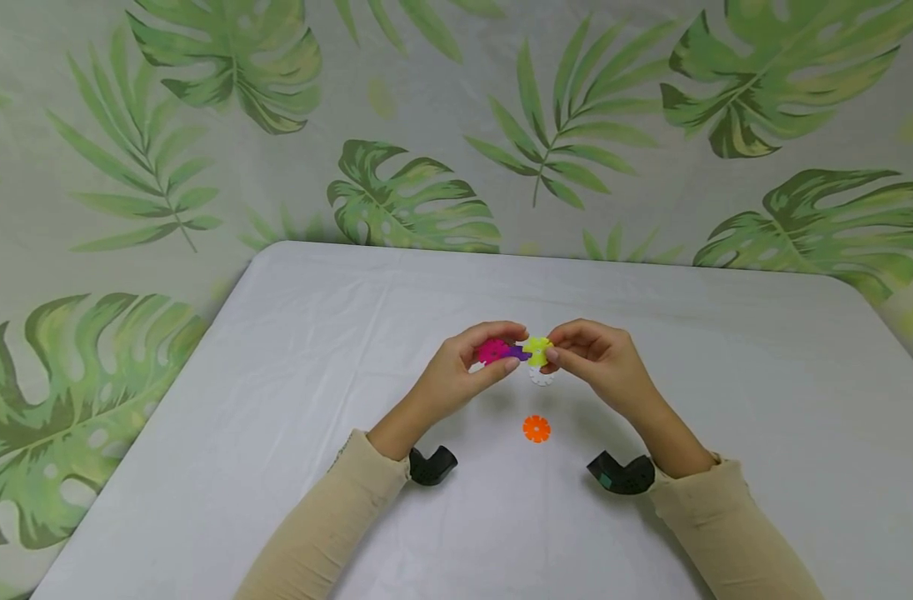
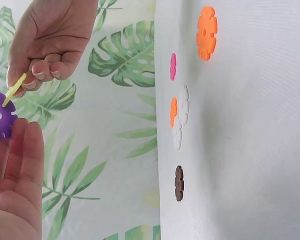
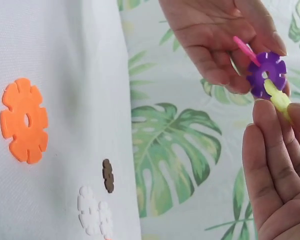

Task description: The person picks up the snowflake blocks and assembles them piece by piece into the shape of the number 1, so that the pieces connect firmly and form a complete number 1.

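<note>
"What was the biggest thing around you?"

"The leaf-print cloth [image 1: 400, 92], spread behind the white table [image 1: 764, 367]. My tan sleeves [image 1: 332, 525] came in over the table's near side."

"And your hands?"

"They were raised above the table, close together, with a black device [image 1: 623, 473] at each wrist. My left hand [image 1: 464, 367] held the purple disc [image 3: 274, 69] between thumb and fingers. My right hand [image 1: 602, 362] pinched the yellow disc [image 1: 536, 344]."

"Where did those pieces sit?"

"Up in the air between my hands. The pink disc [image 1: 492, 351] was joined to the purple one, on my left side. The yellow met the purple rim on my right, though from those angles I couldn't tell how deep it sat."

"Anything lower down?"

"An orange disc [image 1: 528, 429] lay flat on the table, nearer me than my hands. Farther off, two white discs [image 3: 87, 216] lay close together beside a second orange disc [image 2: 173, 111], between a brown disc [image 2: 179, 189] and another pink disc [image 2: 173, 66]."
</note>
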{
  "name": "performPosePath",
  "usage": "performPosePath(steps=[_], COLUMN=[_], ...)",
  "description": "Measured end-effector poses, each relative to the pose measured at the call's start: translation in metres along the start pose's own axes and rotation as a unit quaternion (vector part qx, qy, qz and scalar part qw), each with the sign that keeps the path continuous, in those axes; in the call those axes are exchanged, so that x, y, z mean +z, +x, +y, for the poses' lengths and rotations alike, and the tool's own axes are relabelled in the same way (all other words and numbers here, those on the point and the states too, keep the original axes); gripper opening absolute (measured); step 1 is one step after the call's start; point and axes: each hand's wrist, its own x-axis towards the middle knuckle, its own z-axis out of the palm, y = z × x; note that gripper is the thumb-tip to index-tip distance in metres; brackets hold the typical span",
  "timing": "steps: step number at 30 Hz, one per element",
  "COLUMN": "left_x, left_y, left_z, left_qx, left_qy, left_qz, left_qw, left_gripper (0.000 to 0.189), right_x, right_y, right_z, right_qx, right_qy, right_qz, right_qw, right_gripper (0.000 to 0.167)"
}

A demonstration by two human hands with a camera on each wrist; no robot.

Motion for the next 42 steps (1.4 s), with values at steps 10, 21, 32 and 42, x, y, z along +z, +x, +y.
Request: performPosePath(steps=[10,21,32,42], left_x=[0.001,0.001,0.001,-0.001], left_y=[0.002,0.002,0.002,0.002], left_z=[-0.029,-0.038,-0.038,-0.037], left_qx=[0.023,0.083,0.089,0.079], left_qy=[0.069,0.120,0.146,0.146], left_qz=[0.007,0.027,0.032,0.048], left_qw=[0.9973,0.9890,0.9848,0.9849], left_gripper=[0.039,0.038,0.037,0.038], right_x=[0.003,0.008,0.009,-0.002], right_y=[-0.001,-0.001,-0.001,-0.001], right_z=[0.001,0.002,0.002,-0.008], right_qx=[0.010,0.016,0.026,0.032], right_qy=[0.017,0.016,0.011,-0.050], right_qz=[-0.011,-0.026,-0.036,-0.024], right_qw=[0.9997,0.9994,0.9990,0.9980], right_gripper=[0.013,0.013,0.016,0.027])
